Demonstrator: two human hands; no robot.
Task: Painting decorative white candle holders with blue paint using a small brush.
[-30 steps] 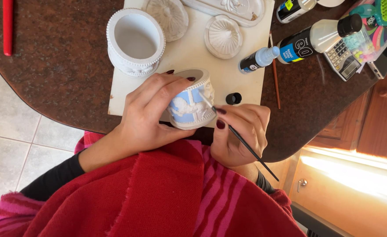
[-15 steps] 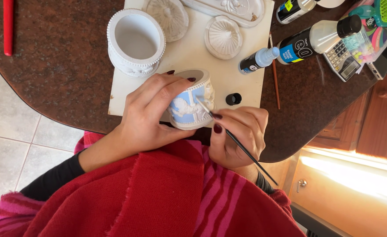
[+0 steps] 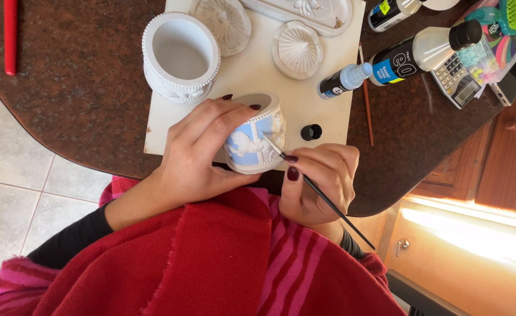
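Now left hand (image 3: 196, 155) tilts pot (image 3: 253, 139) beside brush (image 3: 322, 196).

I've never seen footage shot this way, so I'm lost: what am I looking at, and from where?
A camera worn on a person's head looks down at their own two hands above a dark table. The left hand grips a small white pot with blue painted patches, tilted on its side. The right hand holds a thin brush, tip on the pot. On a white board sit a larger white pot, shell-shaped casts, a paint bottle and a black cap.
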